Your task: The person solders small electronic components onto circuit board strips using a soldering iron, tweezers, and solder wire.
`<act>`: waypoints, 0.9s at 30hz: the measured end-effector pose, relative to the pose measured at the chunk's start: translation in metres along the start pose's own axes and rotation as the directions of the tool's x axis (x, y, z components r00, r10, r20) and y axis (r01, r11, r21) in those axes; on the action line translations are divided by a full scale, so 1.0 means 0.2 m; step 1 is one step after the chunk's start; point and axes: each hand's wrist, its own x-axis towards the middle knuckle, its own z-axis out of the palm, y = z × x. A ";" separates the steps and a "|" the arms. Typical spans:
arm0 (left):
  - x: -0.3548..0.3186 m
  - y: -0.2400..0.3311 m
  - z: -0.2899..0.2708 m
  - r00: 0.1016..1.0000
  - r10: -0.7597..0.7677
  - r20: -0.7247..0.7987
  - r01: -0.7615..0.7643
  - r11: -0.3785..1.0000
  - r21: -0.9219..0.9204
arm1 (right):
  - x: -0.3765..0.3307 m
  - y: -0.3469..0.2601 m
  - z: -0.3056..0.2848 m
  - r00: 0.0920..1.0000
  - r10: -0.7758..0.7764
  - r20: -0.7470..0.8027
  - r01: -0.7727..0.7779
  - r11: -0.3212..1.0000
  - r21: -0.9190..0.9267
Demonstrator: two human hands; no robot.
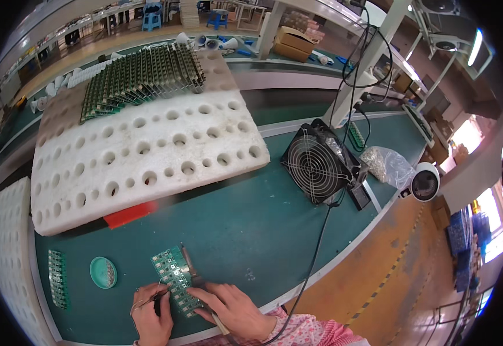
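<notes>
A green circuit board (176, 281) with rows of small light components lies on the green table close in front of me. At its left edge, my left hand (152, 317) is closed on thin metal tweezers (143, 302), their tips near the board. From the right, my right hand (235, 308) is closed round a soldering iron (189, 262). The iron's barrel runs along the board's right side, and its pale handle end sticks out below the palm. The fingertips of this hand rest at the board's right edge. A round green dish (103, 273) of small parts stands left.
Another circuit board (58, 279) lies far left. Behind is a white foam tray (165, 155) with holes, several boards (147, 75) stacked on it, and a red piece (130, 214) under its front edge. A fan (315, 164), a plastic bag (387, 165) and a black cable (315, 259) are right.
</notes>
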 end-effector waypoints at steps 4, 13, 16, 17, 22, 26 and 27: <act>0.02 0.02 -0.02 1.000 -0.013 -0.007 0.013 1.000 0.007 | 0.02 0.01 -0.04 1.000 0.024 0.011 -0.024 1.000 -0.014; 0.00 -0.12 -0.08 0.963 -0.124 -0.239 0.117 0.992 -0.045 | 0.08 0.05 -0.11 0.998 0.012 -0.054 -0.011 1.000 0.016; 0.01 -0.12 -0.10 0.964 -0.119 -0.236 0.121 0.993 -0.005 | 0.07 0.06 -0.12 0.998 0.034 -0.055 -0.030 0.997 0.068; 0.00 -0.14 -0.10 0.960 -0.140 -0.244 0.148 0.989 0.015 | 0.07 0.06 -0.11 0.996 0.053 -0.068 -0.049 0.997 0.068; -0.03 -0.16 -0.12 0.974 -0.069 -0.216 0.089 0.993 0.081 | 0.08 0.04 -0.10 0.997 0.071 -0.032 -0.068 0.994 0.089; -0.03 -0.16 -0.12 0.969 -0.093 -0.227 0.116 0.989 0.091 | 0.07 0.05 -0.10 0.997 0.069 -0.042 -0.066 0.996 0.066; -0.03 -0.16 -0.12 0.968 -0.095 -0.232 0.118 0.989 0.086 | 0.07 0.05 -0.10 0.997 0.061 -0.046 -0.059 0.997 0.051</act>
